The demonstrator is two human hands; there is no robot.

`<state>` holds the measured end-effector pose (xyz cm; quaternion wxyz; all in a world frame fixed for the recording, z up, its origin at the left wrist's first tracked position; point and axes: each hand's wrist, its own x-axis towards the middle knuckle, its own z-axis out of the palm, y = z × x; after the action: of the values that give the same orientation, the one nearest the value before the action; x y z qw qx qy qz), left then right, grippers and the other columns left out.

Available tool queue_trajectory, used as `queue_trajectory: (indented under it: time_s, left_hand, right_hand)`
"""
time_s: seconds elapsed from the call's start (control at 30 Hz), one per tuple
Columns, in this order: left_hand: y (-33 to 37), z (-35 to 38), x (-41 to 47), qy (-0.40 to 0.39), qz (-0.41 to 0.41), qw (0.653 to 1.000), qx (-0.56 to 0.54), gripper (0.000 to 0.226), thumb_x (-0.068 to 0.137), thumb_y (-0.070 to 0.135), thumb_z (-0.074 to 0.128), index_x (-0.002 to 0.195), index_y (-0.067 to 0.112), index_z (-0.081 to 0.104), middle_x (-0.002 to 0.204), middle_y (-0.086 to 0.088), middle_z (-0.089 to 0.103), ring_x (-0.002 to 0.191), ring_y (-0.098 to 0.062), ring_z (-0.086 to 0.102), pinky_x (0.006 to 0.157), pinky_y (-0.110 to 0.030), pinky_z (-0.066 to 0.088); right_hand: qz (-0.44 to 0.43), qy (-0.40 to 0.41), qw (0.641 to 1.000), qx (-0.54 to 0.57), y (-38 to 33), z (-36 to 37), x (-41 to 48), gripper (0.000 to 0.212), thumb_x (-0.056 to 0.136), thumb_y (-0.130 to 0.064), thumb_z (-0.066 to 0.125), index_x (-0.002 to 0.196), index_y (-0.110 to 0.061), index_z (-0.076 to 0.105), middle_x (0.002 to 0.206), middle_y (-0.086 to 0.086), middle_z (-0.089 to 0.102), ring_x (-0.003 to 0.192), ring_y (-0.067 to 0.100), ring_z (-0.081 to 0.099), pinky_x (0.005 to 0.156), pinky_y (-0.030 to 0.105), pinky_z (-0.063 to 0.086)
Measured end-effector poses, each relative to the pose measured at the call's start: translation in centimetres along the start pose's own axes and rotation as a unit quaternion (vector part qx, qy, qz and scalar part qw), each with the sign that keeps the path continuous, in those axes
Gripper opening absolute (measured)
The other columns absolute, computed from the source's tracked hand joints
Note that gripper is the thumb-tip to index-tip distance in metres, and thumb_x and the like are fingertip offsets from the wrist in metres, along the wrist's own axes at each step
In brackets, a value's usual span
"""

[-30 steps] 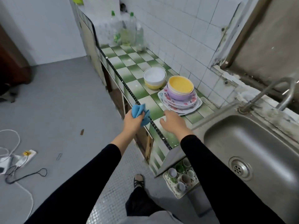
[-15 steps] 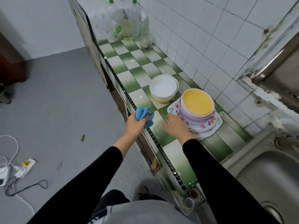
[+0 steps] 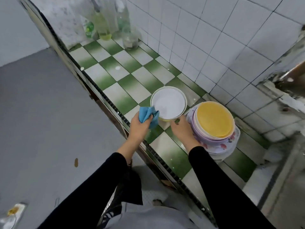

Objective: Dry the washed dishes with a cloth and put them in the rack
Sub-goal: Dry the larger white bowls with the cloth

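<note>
A white bowl (image 3: 169, 103) stacked in a yellow one stands on the green-and-white checked counter (image 3: 132, 76). My left hand (image 3: 140, 128) grips a blue cloth (image 3: 147, 115) whose corner lies against the bowl's near-left rim. My right hand (image 3: 183, 132) reaches to the bowl's near-right rim, fingertips at its edge; whether they grip it is unclear. To the right stands a stack of dishes (image 3: 214, 126): a yellow-lined bowl in purple bowls on flowered plates. No rack is in view.
Several bottles (image 3: 102, 22) and a glass jar (image 3: 130, 38) stand at the counter's far end by the tiled wall (image 3: 214, 38). The counter's front edge (image 3: 105, 98) drops to a grey floor (image 3: 41, 121). The sink rim (image 3: 283, 179) is at the right.
Both hands moved forward from the counter edge to the white bowl. The cloth now touches its rim. The view swung left, so the sink and the cup tray below left the frame.
</note>
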<state>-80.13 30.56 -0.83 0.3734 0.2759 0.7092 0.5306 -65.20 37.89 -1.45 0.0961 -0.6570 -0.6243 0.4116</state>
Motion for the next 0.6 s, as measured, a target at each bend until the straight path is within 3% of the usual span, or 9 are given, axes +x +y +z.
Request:
queue_trajectory:
  time_s: [0.07,0.13,0.2,0.37,0.6]
  left_hand:
    - [0.6,-0.5,2.5,-0.013,-0.004,1.0,-0.008,0.017,0.093,0.017,0.065,0.108,0.02,0.059,0.094,0.007,0.063,0.086,-0.01,0.059,0.074,-0.022,0.047]
    - [1.4,-0.9,4.6,-0.034,-0.005,0.999,-0.02,0.015,0.093,0.018,0.064,0.107,0.02,0.06,0.094,0.006,0.064,0.085,-0.01,0.06,0.076,-0.024,0.049]
    - [2.2,-1.1,6.6,-0.058,-0.011,0.998,-0.029,0.012,0.094,0.018,0.063,0.106,0.02,0.06,0.092,0.008,0.064,0.082,-0.007,0.06,0.073,-0.02,0.049]
    - [3.7,-0.9,10.5,-0.11,-0.008,0.993,-0.039,0.011,0.095,0.016,0.062,0.105,0.015,0.058,0.088,0.005,0.061,0.077,-0.005,0.057,0.062,-0.009,0.047]
    - [4.4,-0.3,13.5,-0.181,-0.015,0.983,-0.033,0.021,0.095,0.021,0.063,0.113,0.011,0.062,0.102,-0.006,0.066,0.089,-0.013,0.062,0.077,-0.025,0.052]
  right_hand:
    - [0.034,0.043,0.998,0.038,-1.1,0.8,0.7,0.053,0.097,-0.033,0.054,0.138,-0.002,0.042,0.14,0.016,0.053,0.127,0.031,0.052,0.099,0.027,0.038]
    - [0.061,0.077,0.993,0.063,-0.5,2.2,2.6,0.081,0.085,-0.055,0.047,0.147,-0.005,0.033,0.151,0.015,0.043,0.139,0.035,0.041,0.116,0.042,0.034]
    - [0.089,0.105,0.986,0.091,-0.9,3.0,3.5,0.093,0.078,-0.065,0.041,0.15,-0.007,0.028,0.154,0.013,0.038,0.142,0.036,0.038,0.118,0.048,0.033]
    - [0.149,0.187,0.968,0.081,-3.7,3.1,3.5,0.062,0.101,-0.037,0.052,0.149,-0.006,0.031,0.15,0.014,0.043,0.138,0.033,0.043,0.113,0.039,0.035]
    - [0.182,0.223,0.956,0.046,-3.9,4.1,5.2,0.058,0.098,-0.028,0.06,0.144,-0.003,0.036,0.143,0.017,0.049,0.131,0.035,0.05,0.106,0.039,0.042]
